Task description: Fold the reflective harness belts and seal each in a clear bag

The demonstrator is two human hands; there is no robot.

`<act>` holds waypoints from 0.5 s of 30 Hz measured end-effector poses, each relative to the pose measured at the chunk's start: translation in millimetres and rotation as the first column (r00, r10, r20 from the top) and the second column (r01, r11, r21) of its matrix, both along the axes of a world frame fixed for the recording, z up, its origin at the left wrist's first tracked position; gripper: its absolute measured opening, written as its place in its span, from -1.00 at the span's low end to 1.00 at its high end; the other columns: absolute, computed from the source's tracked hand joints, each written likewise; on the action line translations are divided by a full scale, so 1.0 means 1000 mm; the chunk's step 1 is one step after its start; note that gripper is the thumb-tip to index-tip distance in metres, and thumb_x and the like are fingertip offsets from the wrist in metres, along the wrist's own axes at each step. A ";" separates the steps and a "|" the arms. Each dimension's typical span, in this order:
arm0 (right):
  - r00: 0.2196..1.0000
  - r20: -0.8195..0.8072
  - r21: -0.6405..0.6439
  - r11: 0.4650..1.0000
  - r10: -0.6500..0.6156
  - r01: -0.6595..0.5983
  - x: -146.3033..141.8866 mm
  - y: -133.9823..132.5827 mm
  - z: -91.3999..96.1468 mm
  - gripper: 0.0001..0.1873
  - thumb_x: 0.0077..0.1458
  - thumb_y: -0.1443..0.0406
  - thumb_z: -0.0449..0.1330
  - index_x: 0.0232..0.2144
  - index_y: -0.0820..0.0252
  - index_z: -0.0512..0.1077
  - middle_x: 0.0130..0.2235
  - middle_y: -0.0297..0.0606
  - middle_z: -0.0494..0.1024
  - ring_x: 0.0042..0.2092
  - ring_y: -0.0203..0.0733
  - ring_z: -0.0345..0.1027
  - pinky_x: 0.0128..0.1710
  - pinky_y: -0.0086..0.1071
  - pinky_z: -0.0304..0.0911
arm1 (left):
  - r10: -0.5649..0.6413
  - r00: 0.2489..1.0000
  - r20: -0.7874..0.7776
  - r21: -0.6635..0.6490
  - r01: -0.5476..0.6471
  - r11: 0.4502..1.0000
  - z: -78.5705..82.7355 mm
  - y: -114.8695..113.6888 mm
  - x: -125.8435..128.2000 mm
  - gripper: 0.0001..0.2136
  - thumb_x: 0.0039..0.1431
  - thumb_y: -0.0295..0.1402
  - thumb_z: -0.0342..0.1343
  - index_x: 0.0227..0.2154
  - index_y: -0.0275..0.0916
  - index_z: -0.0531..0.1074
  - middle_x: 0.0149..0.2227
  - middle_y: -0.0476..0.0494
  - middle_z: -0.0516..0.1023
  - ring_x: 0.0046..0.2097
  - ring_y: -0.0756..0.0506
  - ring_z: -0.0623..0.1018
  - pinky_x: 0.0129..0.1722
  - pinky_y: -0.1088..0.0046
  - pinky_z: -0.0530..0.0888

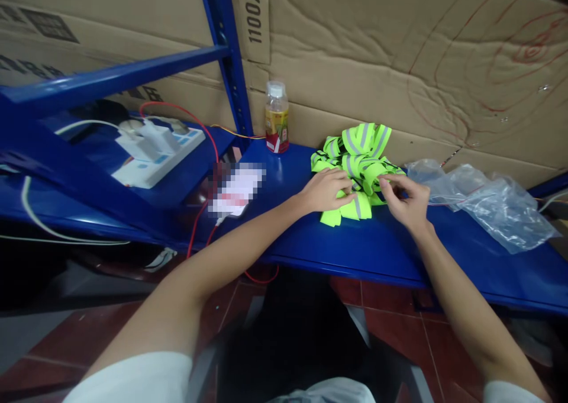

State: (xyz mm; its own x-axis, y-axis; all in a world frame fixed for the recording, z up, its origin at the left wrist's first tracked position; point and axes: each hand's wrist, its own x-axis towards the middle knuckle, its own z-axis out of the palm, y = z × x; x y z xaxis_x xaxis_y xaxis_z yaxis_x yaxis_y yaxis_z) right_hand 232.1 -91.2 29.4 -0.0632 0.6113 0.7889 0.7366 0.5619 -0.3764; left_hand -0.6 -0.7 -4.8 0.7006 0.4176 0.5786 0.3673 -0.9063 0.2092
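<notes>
A tangled heap of fluorescent yellow-green reflective straps [361, 138] with grey stripes and dark edging lies on the blue shelf. My left hand [327, 190] rests on the heap's near left side, fingers curled over a strap and thumb lying along it. At the right side of the heap, my right hand [404, 199] pinches a strap between thumb and forefinger. Its fingertips partly cover what they grip. Short strap ends fan out on the shelf in front of my left hand.
A crumpled clear plastic bag [488, 202] lies right of the straps. A bottle [277, 119] with a white cap stands behind left, near a blurred phone [237, 190] on a red cable. A power strip [160, 157] sits beyond the blue frame [233, 65]. Cardboard [346, 65] walls the back.
</notes>
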 end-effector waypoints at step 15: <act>0.655 0.543 -0.305 0.851 0.525 -0.428 -0.132 -0.193 0.104 -0.62 -0.41 0.37 0.49 -0.71 0.02 0.31 -0.63 -0.55 0.39 -0.58 -0.31 0.29 -0.62 -0.29 0.33 | -0.044 0.999 -0.012 -0.011 0.044 0.999 0.001 0.003 -0.003 -0.64 0.55 -0.23 -0.04 -0.19 -0.23 0.65 -0.17 -0.22 0.64 -0.06 -0.22 0.58 0.00 0.14 0.40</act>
